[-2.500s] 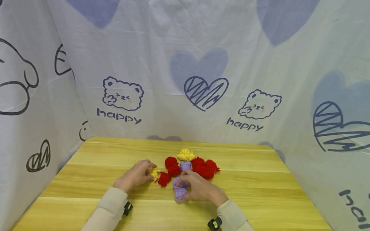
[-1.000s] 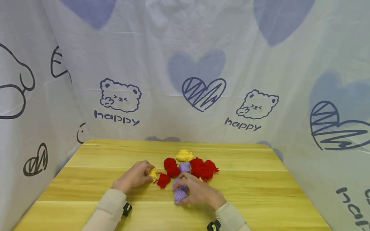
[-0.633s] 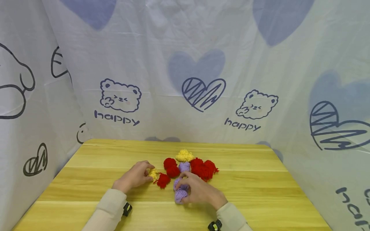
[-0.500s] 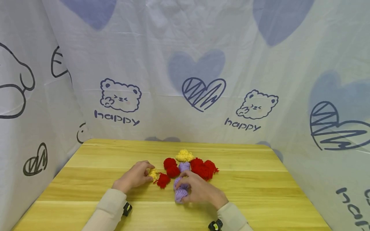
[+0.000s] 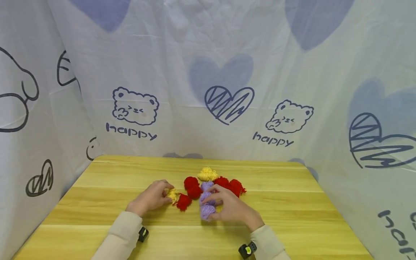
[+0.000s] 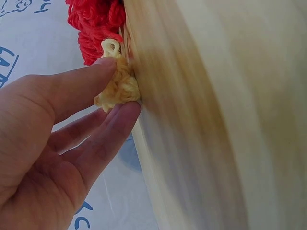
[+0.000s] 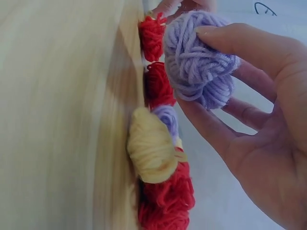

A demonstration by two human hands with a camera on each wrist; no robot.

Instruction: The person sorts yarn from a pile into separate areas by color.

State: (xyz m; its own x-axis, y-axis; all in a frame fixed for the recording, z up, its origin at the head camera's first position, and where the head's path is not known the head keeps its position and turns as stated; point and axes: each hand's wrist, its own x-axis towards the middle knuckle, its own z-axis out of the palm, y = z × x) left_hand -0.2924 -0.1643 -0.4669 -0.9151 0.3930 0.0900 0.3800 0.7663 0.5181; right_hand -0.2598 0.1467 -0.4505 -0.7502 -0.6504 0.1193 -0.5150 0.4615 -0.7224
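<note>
In the left wrist view my left hand (image 6: 57,129) pinches a small yellow yarn bundle (image 6: 123,88) between thumb and fingers, right at the tabletop. A small red yarn ball (image 5: 183,202) lies just right of it. My right hand (image 5: 234,206) grips a purple yarn skein (image 5: 207,212), thumb on one side and fingers on the other; the right wrist view has this purple skein (image 7: 196,57) held above the table. Below it sits a yellow yarn ball (image 7: 151,146), mostly hidden by the hand in the head view. Another purple skein (image 5: 207,186) lies behind.
Red yarn balls (image 5: 193,187) lie left of the rear purple skein, and more red yarn (image 5: 236,187) lies to its right. A yellow yarn ball (image 5: 208,174) sits at the back of the cluster. A printed white cloth (image 5: 182,130) hangs behind the wooden table (image 5: 292,209).
My right hand has moved forward and slightly right with the purple skein, now overlapping the rear purple one. Yellow yarn shows beneath that hand. My left hand has stayed in place.
</note>
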